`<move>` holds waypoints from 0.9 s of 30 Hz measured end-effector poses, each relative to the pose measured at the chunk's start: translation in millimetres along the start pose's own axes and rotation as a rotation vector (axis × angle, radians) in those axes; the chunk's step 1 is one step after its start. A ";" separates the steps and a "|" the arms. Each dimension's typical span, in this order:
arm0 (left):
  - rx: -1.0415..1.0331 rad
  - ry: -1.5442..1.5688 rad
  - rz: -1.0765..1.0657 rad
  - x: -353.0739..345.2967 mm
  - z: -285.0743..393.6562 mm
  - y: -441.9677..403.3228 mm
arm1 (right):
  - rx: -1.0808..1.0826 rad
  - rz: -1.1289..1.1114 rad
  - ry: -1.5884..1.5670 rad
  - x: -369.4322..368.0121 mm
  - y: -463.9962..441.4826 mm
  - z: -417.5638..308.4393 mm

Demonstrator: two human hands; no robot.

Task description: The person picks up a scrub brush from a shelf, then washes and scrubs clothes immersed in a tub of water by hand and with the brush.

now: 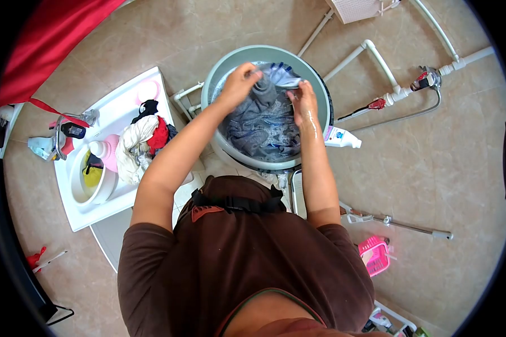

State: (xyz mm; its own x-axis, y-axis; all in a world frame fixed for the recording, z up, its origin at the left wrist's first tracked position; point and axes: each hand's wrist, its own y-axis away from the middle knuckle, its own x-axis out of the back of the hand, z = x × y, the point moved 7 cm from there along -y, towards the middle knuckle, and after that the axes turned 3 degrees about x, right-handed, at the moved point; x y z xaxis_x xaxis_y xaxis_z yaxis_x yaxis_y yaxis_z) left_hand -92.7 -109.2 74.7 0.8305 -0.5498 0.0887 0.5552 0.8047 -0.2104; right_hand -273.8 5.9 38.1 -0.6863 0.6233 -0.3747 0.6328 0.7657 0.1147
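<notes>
A round grey-green tub (213,78) holds soapy water and dark wet clothes (258,132). Over its far part, my left hand (240,84) is closed on a grey cloth (264,91) lifted partly out of the water. My right hand (305,103) is at the tub's right side, its fingers closed on the edge of a light cloth with blue stripes (281,76). Wet suds shine on my right wrist and forearm. Both cloths hang close together between my hands.
Left of the tub, a white sink (84,216) holds a white bucket (104,194), a pink bottle (111,153) and piled clothes (138,143). A white bottle (343,138) lies right of the tub. White pipes (385,67) run along the wall; a pink basket (375,255) is lower right.
</notes>
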 end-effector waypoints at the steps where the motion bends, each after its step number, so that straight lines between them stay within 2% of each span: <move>1: 0.084 0.096 0.022 13.0 -3.2 -2.5 | 0.017 0.035 -0.005 11.7 -3.4 -2.2; 2: 0.168 0.191 0.043 24.0 -4.8 -4.0 | 0.025 0.140 -0.046 18.1 0.1 -10.0; 5: 0.346 0.330 0.099 44.8 -7.1 -5.0 | 0.022 0.180 0.083 32.3 -0.9 -23.9; 8: 0.313 0.170 0.160 48.3 -8.2 -9.0 | 0.101 0.111 0.131 9.6 5.6 -34.3; 11: 0.130 -0.104 0.355 55.6 -31.7 -28.4 | 0.174 0.173 0.124 16.4 -19.2 -8.5; 14: 0.142 -0.245 0.367 47.1 -47.0 -37.0 | 0.160 0.165 0.125 16.0 -39.3 19.0; 16: 0.232 -0.444 0.250 30.5 -62.1 -34.5 | 0.180 0.130 0.230 6.3 -46.1 38.2; 17: 0.279 -0.543 0.186 22.7 -71.9 -30.5 | 0.137 0.041 0.442 1.0 -48.7 53.0; 18: 0.270 -0.667 0.030 9.9 -80.5 -29.3 | 0.077 -0.069 0.595 -10.0 -46.5 65.7; 20: 0.247 -0.902 -0.291 -15.9 -101.9 -22.7 | 0.436 -0.306 1.138 -19.0 -48.3 100.1; 23: 0.167 -1.219 -0.396 -47.0 -133.8 -19.2 | 0.213 -0.376 1.378 -18.4 -40.3 125.9; 26: 0.189 -1.234 -0.401 -57.1 -133.0 -19.6 | 0.239 -0.362 1.484 -16.9 -43.8 129.9; 27: 0.252 -1.227 -0.388 -55.9 -139.9 -23.8 | 0.290 -0.355 1.453 -13.2 -48.0 134.2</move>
State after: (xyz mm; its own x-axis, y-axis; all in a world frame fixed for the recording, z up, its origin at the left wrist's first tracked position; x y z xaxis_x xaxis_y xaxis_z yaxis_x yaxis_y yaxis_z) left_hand -158.5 -129.0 -61.5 0.0408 -0.3007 0.9528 0.6474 0.7343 0.2041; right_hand -247.0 -60.3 -85.9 -0.4506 0.1629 0.8778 0.2924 0.9559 -0.0273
